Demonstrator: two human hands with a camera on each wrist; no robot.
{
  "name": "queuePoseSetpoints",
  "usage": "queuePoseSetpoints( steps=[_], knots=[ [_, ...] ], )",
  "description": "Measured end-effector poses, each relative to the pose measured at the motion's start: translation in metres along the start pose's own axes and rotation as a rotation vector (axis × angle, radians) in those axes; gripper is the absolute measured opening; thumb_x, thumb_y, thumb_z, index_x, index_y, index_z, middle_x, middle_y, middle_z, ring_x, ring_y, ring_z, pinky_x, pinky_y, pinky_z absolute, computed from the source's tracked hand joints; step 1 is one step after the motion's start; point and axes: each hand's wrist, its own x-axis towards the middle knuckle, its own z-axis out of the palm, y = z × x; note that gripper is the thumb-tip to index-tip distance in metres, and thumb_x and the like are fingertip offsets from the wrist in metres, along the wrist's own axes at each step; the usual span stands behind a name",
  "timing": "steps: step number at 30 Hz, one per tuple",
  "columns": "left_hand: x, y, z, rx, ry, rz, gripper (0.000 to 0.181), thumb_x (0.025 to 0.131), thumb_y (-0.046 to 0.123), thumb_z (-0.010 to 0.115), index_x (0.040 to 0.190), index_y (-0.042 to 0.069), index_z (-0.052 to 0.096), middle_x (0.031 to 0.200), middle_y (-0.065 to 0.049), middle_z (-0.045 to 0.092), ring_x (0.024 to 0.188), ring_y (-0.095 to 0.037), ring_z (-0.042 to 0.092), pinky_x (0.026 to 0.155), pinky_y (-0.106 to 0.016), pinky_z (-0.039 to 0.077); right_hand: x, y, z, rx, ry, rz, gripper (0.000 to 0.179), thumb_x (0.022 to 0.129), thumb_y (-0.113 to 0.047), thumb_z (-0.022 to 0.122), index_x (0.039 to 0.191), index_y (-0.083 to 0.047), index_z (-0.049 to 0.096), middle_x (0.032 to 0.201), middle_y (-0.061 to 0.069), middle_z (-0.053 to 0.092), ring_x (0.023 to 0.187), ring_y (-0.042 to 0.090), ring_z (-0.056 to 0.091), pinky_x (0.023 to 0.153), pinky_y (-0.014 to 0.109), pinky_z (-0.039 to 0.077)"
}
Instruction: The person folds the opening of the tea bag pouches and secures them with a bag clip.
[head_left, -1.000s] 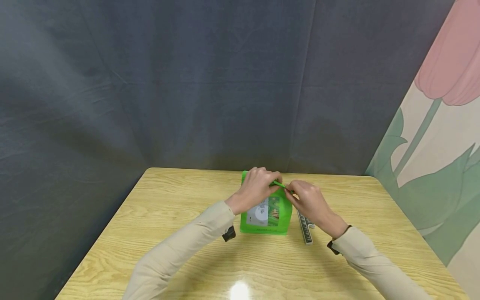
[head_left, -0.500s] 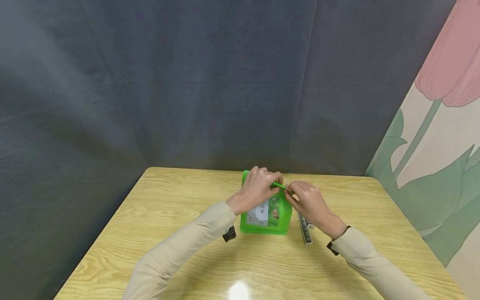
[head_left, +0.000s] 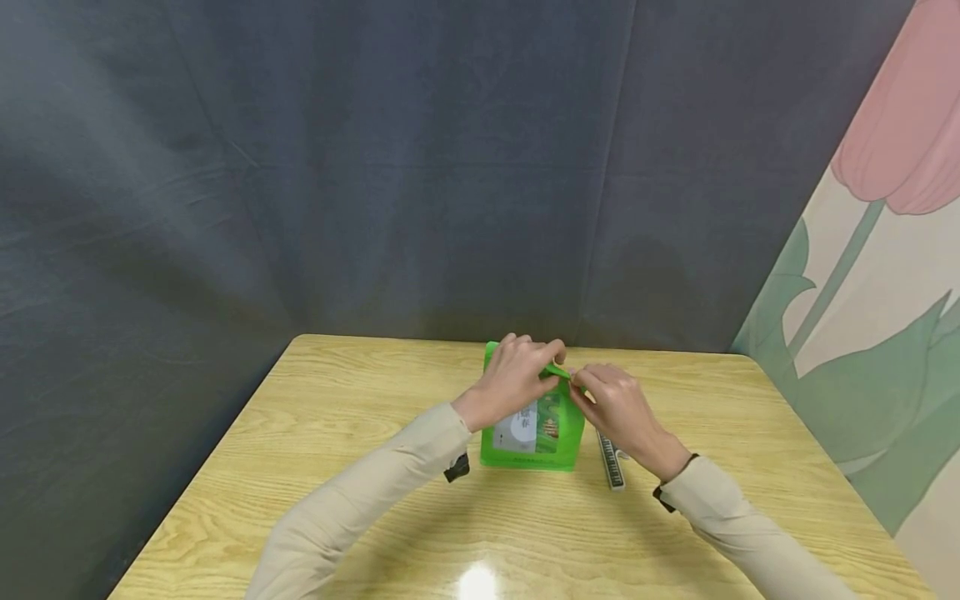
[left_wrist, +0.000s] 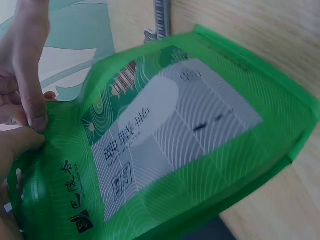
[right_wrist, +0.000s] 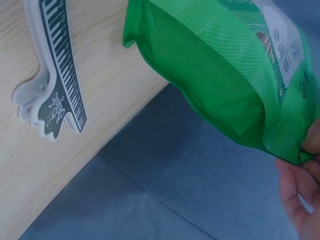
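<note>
A green tea pouch (head_left: 546, 427) stands upright near the back of the table, with a silver label on its front. My left hand (head_left: 512, 377) pinches its top edge from the left, thumb in front and fingers behind. At the top right corner, my right hand (head_left: 618, 406) pinches the same edge between thumb and forefinger. The left wrist view shows the printed front of the pouch (left_wrist: 150, 135), and the fingertips of both hands close together at its top. The right wrist view shows the folded-in side of the pouch (right_wrist: 200, 75).
Right of the pouch lies a long, thin piece printed with piano keys (head_left: 611, 468), its end scroll-shaped, partly behind my right hand. The wooden table (head_left: 360, 400) meets a dark curtain (head_left: 435, 208) at the back. A wall with a painted tulip (head_left: 885, 292) stands at the right.
Both hands keep their hold on the pouch's top edge. My right fingers shift slightly at the corner; the pouch stays in place.
</note>
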Motion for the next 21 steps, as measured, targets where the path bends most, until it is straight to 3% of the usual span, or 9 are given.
queuePoseSetpoints(
  steps=[14, 21],
  knots=[
    [0.0007, -0.0001, 0.0001, 0.032, -0.034, -0.010, 0.018, 0.088, 0.022, 0.075, 0.094, 0.017, 0.059, 0.068, 0.008, 0.060, 0.060, -0.011, 0.042, 0.062, -0.024, 0.027, -0.0016, -0.0006, 0.0011, -0.030, 0.002, -0.025, 0.023, 0.071, 0.010, 0.081, 0.081, -0.004, 0.065, 0.075, 0.004, 0.063, 0.060, 0.016, 0.055, 0.052, 0.032, 0.047],
    [0.0010, -0.0003, 0.0017, 0.028, -0.024, -0.005, 0.015, 0.089, 0.020, 0.074, 0.095, 0.019, 0.061, 0.072, 0.009, 0.063, 0.061, -0.011, 0.040, 0.063, -0.026, 0.023, -0.0017, 0.0001, 0.0026, -0.047, 0.005, -0.063, 0.022, 0.072, 0.011, 0.080, 0.083, -0.002, 0.066, 0.074, 0.005, 0.060, 0.058, 0.017, 0.051, 0.052, 0.032, 0.044]
  ],
)
